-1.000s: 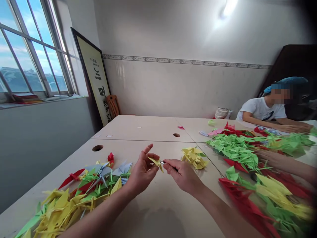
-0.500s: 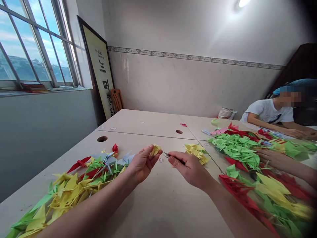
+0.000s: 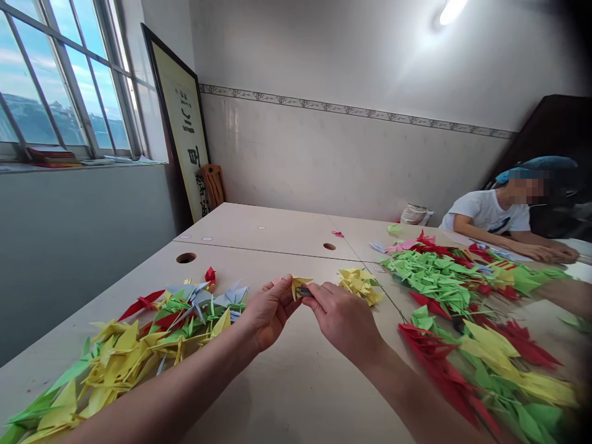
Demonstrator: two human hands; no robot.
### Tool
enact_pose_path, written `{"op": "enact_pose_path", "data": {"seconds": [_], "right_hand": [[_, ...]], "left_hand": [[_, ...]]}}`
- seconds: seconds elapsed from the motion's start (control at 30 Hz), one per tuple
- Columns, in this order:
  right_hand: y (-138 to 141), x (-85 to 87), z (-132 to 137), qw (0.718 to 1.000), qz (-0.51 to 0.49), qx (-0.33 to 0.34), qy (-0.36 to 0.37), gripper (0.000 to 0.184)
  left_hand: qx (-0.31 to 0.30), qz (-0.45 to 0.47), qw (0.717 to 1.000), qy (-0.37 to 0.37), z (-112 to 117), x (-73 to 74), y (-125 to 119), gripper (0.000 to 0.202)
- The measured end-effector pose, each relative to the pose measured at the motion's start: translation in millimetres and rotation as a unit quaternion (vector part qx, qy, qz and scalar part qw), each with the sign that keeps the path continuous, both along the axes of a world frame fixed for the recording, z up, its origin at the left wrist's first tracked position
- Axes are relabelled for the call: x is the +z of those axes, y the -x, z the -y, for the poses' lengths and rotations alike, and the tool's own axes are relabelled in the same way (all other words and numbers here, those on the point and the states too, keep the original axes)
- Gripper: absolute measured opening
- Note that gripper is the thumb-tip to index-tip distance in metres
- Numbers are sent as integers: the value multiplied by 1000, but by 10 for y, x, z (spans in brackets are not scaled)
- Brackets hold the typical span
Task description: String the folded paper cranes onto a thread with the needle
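In my left hand (image 3: pixel 271 311) a small yellow folded-paper flower (image 3: pixel 302 282) is pinched between thumb and fingers. My right hand (image 3: pixel 345 314) is closed around a slim dark tool with a metal tip (image 3: pixel 304 291), its exact kind unclear. The tip meets the yellow paper, and both hands are close together above the table (image 3: pixel 296 382). Just beyond my right hand sits a small heap of yellow folded papers (image 3: pixel 361 285). Beside my left forearm spreads a pile of yellow, green, red and blue folded papers (image 3: pixel 124 354).
At the right lie a large green paper heap (image 3: pixel 430 277), red folded papers (image 3: pixel 439 357) and yellow ones (image 3: pixel 509 357). Another person (image 3: pixel 485 213) sits at the far right; a blurred forearm (image 3: pixel 564 299) reaches in there. The tabletop has round holes (image 3: pixel 186 258).
My right hand has moved left and brought the tool's tip against the yellow paper. The paper flower has turned in my left fingers. The view has shifted slightly.
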State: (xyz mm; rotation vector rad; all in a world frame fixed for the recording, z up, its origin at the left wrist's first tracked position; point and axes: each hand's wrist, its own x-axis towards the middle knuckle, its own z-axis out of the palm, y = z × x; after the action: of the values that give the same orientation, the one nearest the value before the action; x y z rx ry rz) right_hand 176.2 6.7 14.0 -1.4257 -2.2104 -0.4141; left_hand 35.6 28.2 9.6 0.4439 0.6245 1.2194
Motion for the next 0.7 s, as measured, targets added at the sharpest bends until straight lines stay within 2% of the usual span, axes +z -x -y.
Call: {"op": "enact_pose_path", "data": {"seconds": [0.27,0.5,0.6,0.7], "right_hand": [[36,-10,11,998,46,-30,-35,21],[29,9,19,999,37,-15,-27,19],[-1,24,-17,998,-52,21,-13,17],[-20,0,-68,976,-214,46,-7,31]], "left_hand": [[14,-12,1000,7,21,-1,-27,7],[25,-9,1000,15,-5,-9,-16,5],[39,-8,999,17,-48,-44,5,8],[34,-20,999,21,-65,-90,10,8]]}}
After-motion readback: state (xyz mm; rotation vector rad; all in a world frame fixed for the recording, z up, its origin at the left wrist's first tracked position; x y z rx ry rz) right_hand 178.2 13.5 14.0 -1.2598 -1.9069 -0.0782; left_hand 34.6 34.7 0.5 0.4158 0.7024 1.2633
